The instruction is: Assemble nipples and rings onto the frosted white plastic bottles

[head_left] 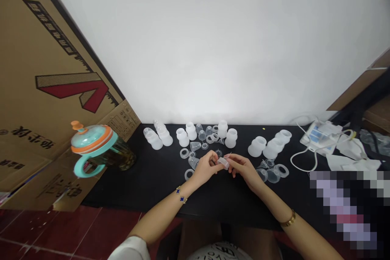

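My left hand (207,167) and my right hand (242,166) meet over the front middle of the black table. Between their fingertips they hold a small translucent ring-shaped bottle part (224,162), its exact kind partly covered by the fingers. Just left of my left hand lie a clear cap (193,163) and a white collar ring (189,174). Beyond the hands stand white baby bottle bodies (231,138), with clear caps, teats and rings (205,146) scattered among them. To the right of my right hand are a clear cap (273,176) and a collar ring (281,170).
Two assembled bottles (153,138) lean at the left. A pitcher with a teal and orange lid (94,140) stands by a large cardboard box (45,89). More bottle bodies (257,146) are at the right, near a white device with cables (319,136). A white wall (228,48) rises behind the table.
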Motion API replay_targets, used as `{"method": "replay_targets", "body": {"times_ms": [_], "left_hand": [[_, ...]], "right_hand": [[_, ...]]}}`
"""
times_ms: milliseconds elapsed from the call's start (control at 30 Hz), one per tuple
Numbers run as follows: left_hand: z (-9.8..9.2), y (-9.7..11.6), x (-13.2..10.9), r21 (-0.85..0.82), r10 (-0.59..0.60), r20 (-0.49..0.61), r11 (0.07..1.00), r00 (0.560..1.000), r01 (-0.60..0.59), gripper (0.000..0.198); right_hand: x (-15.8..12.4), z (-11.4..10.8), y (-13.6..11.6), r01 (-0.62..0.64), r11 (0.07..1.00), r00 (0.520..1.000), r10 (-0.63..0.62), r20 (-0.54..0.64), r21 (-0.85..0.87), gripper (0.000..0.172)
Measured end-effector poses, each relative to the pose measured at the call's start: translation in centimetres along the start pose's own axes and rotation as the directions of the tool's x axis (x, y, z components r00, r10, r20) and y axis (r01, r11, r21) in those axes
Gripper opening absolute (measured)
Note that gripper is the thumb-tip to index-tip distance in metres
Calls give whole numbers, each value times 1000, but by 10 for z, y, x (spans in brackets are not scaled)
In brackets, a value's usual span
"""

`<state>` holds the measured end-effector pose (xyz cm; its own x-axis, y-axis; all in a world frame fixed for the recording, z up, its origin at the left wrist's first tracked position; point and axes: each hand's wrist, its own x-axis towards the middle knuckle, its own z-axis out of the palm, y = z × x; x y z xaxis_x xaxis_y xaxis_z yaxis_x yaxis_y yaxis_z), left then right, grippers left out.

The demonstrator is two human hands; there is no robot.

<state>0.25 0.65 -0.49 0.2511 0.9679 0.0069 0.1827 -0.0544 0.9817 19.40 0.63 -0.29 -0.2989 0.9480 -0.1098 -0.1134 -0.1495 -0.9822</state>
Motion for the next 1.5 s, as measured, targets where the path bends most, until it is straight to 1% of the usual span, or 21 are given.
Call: {"method": "replay_targets", "body": {"times_ms": [100,167,267,333,400,500,567,700,1033,1200,1367,1500], "left_hand": [[-2,-2,3,-71,-49,54,996,997,53,37],[-3,0,5,-143,-79,95,986,992,92,41],[-6,5,6,-298,-128,150,940,980,168,46],[-8,9,5,-400,-152,154,894,976,202,48],[-9,12,4,-443,-149,153,873,977,202,48],[-8,15,2,-398,-123,143,901,982,171,44],[-8,15,2,-368,-121,125,916,985,160,41],[-7,14,3,-362,-124,109,919,986,156,37],[-8,10,3,-339,-107,129,929,986,145,31],[-8,9,3,-319,-100,126,938,987,135,33],[-8,8,3,-312,-78,142,943,987,119,31],[-8,7,4,-300,-76,148,946,986,118,32]], "right_hand": [[0,0,1,87,992,996,-90,-30,-89,37],[-1,-1,2,143,973,985,-158,-75,-183,37],[-4,-1,4,189,917,958,-250,-139,-350,39],[-5,-1,5,218,867,939,-311,-145,-447,37],[-7,0,5,256,818,920,-369,-129,-515,33],[-8,1,4,294,776,903,-418,-105,-558,28],[-8,2,3,306,767,901,-425,-88,-564,27],[-9,4,0,317,752,903,-426,-60,-578,27],[-13,6,-4,330,743,886,-456,-79,-582,25],[-15,6,-7,330,734,882,-464,-84,-594,25],[-14,5,-5,347,730,876,-476,-74,-589,20],[-14,4,-3,341,731,878,-472,-78,-591,22]]}}
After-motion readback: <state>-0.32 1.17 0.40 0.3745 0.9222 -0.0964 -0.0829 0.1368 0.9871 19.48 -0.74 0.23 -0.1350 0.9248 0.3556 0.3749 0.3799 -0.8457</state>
